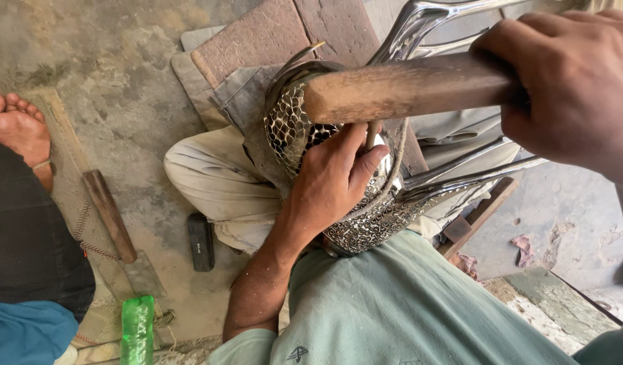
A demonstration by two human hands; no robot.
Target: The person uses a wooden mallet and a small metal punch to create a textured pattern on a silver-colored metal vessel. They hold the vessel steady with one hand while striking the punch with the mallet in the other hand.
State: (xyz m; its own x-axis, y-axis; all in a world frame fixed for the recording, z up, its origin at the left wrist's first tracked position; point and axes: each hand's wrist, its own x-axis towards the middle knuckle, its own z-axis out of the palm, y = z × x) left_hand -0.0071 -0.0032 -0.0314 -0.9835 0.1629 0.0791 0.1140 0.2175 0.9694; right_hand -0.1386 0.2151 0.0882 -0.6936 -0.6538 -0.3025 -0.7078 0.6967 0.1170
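Bare concrete floor (129, 108) underfoot, hammered shiny metal vessel (365, 209) propped on the lap, left hand (335, 179) in a closed grip on a thin punch (mostly hidden) against it, right hand (572, 81) clenched round a wooden handle (406, 86) just above, green bottle (137, 330) nearby.

Looks like a floor-level metalworking workshop. Bare, stained concrete floor (129, 88) across the upper left, a wooden-handled tool (112, 220) lying on a woven mat (71, 176) at left. Hammered, patterned shiny metalwork (365, 216) at center, a wooden mallet handle (406, 84) above it.
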